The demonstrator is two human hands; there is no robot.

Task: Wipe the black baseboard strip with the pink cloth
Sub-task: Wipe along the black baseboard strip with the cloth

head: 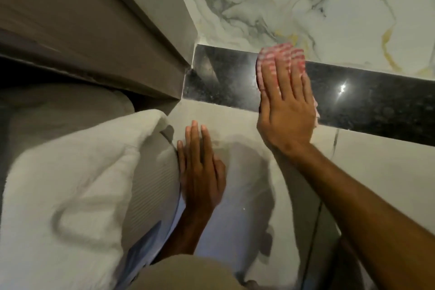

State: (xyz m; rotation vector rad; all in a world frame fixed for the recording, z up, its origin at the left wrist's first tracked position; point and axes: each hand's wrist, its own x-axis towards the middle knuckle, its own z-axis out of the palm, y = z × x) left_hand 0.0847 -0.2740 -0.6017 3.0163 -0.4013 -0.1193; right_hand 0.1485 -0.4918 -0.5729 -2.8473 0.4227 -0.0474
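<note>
The right hand (286,110) lies flat, fingers spread, pressing the pink cloth (281,54) against the black baseboard strip (364,101) below the marble wall (282,2). The left hand (201,169) rests open and empty on the pale floor (376,172), beside a white towel (70,172).

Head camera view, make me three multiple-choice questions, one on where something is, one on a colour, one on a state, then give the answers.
1. Where is the pink cloth?
A. on the floor
B. against the black baseboard strip
C. on the white bedding

2. What colour is the wall above the strip?
A. white marble with grey veins
B. plain blue
C. red brick

3. How is the left hand placed?
A. clenched in a fist
B. holding a bottle
C. flat on the floor

Answers: B, the right hand presses it there; A, veining shows; C, fingers lie spread.
</note>
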